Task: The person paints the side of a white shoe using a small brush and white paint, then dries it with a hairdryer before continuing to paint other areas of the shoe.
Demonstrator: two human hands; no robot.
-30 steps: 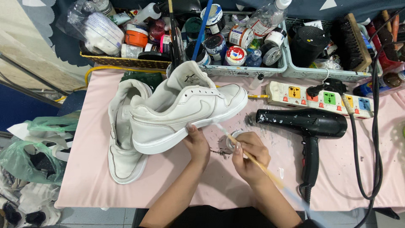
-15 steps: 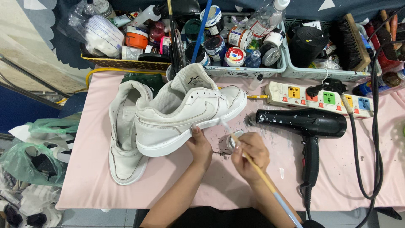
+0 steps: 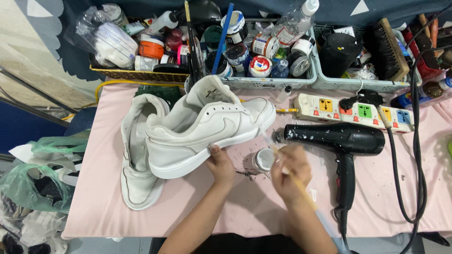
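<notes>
Your left hand (image 3: 221, 165) clamps the shoe (image 3: 207, 127) tilted on the worktop (image 3: 94, 207), your right hand (image 3: 290, 171) pinches a brush (image 3: 306, 193) (blurred) near the jar (image 3: 263, 160): a jolt could tip paint.

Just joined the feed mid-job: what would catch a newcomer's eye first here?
A white leather high-top sneaker tilted up at the centre of the pink table, steadied by the left hand. Beside it the right hand works a thin brush at a small open jar; a black hair dryer lies to the right.
</notes>
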